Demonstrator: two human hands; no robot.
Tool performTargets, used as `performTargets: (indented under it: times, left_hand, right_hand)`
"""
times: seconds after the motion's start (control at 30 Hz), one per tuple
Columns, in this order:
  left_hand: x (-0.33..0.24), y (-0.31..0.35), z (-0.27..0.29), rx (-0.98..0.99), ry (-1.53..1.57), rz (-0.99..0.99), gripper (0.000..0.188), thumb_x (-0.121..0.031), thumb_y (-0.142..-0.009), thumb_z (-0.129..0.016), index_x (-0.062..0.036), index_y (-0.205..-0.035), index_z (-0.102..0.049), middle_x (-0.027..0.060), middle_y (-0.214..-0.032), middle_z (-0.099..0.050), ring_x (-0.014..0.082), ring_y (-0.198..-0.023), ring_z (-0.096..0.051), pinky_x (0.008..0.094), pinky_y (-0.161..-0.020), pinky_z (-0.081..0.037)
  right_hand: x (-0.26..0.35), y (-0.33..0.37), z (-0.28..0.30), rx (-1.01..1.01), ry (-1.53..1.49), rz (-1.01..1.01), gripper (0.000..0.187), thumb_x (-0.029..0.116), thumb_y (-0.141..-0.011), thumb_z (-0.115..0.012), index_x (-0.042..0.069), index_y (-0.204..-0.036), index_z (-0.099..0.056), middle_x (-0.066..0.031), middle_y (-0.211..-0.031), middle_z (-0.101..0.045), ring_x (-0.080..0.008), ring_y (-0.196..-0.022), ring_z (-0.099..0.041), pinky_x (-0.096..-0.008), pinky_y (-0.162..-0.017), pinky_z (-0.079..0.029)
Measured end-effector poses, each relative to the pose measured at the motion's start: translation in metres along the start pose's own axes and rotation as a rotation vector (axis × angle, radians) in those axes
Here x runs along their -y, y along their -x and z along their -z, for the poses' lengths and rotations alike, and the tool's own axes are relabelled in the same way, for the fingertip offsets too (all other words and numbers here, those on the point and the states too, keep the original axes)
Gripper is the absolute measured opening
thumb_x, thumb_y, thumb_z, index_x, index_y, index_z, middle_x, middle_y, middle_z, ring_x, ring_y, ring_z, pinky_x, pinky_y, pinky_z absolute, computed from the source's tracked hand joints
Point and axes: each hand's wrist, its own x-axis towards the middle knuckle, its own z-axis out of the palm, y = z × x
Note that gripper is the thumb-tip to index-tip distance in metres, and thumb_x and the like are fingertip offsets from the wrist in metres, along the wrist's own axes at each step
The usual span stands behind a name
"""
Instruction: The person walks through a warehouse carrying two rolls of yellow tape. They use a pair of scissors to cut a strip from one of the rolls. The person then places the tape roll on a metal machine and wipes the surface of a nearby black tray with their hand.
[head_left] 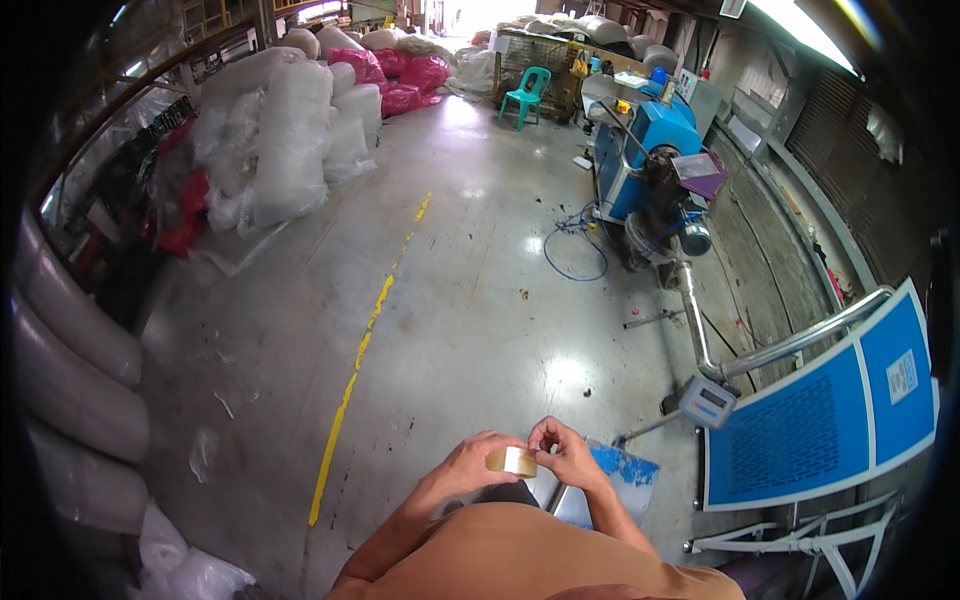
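A roll of clear tan packing tape (513, 461) is held in front of my body, low in the middle of the head view. My left hand (472, 462) grips it from the left, fingers over its top edge. At the roll's right side my right hand (565, 455) has its thumb and fingertips pinched together, touching or very close to the tape. Whether a loose tape end lies in that pinch is too small to tell. Below the hands is a metal platform (625, 470) with worn blue paint, partly hidden by my right forearm.
A scale display (708, 401) on a post and a blue panel (790, 440) stand at the right. Farther off are a blue machine (665, 135), a hose loop (577, 277) on the floor and a green chair (527, 97). Wrapped rolls (290, 140) pile up at the left.
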Motion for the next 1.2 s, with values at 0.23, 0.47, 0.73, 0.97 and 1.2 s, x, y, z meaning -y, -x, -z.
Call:
performTargets:
  times: [0.23, 0.47, 0.73, 0.97, 1.2]
  left_hand:
    - [0.061, -0.163, 0.075, 0.060, -0.016, 0.022, 0.058, -0.024, -0.082, -0.087, -0.0160, -0.136, -0.067, 0.0116, -0.122, -0.068, 0.0322, -0.116, -0.064, 0.0423, -0.101, -0.052]
    - [0.072, -0.336, 0.173, -0.038, -0.142, 0.136, 0.048, -0.013, -0.080, -0.079, -0.0102, -0.126, -0.067, 0.0126, -0.120, -0.069, 0.0328, -0.114, -0.066, 0.0416, -0.099, -0.052]
    - [0.136, -0.474, 0.258, -0.205, -0.157, 0.335, 0.032, -0.007, -0.084, -0.069, -0.0031, -0.116, -0.064, 0.0193, -0.116, -0.068, 0.0403, -0.115, -0.064, 0.0468, -0.101, -0.052]
    - [0.257, -0.639, 0.349, -0.158, -0.174, 0.235, 0.045, -0.009, -0.075, -0.076, -0.0037, -0.118, -0.066, 0.0194, -0.113, -0.070, 0.0390, -0.111, -0.067, 0.0450, -0.094, -0.054]
    - [0.274, -0.878, 0.476, 0.003, -0.274, -0.042, 0.038, -0.004, -0.077, -0.069, -0.0050, -0.115, -0.064, 0.0182, -0.113, -0.068, 0.0412, -0.110, -0.063, 0.0460, -0.094, -0.052]
  right_hand:
    - [-0.041, -0.175, 0.078, -0.043, -0.083, 0.048, 0.014, 0.001, -0.090, -0.071, 0.007, -0.100, -0.063, 0.0035, -0.089, -0.063, -0.0076, -0.078, -0.054, -0.0273, -0.071, -0.047]
    - [-0.003, -0.367, 0.167, 0.063, 0.093, 0.142, 0.022, -0.003, -0.084, -0.073, 0.006, -0.102, -0.064, -0.0008, -0.084, -0.064, -0.0121, -0.076, -0.057, -0.0297, -0.068, -0.048]
    - [0.013, -0.574, 0.215, 0.323, 0.251, 0.307, 0.017, 0.003, -0.089, -0.068, 0.005, -0.106, -0.065, -0.0152, -0.095, -0.072, -0.0371, -0.086, -0.067, -0.0444, -0.075, -0.054]
    - [-0.020, -0.767, 0.275, 0.288, 0.317, 0.211, 0.015, 0.005, -0.092, -0.069, 0.008, -0.106, -0.069, -0.0118, -0.097, -0.075, -0.0339, -0.087, -0.071, -0.0426, -0.076, -0.055]
    - [-0.010, -0.940, 0.401, -0.094, 0.231, 0.068, 0.021, 0.002, -0.090, -0.077, 0.007, -0.109, -0.070, -0.0036, -0.097, -0.071, -0.0152, -0.077, -0.061, -0.0332, -0.071, -0.052]
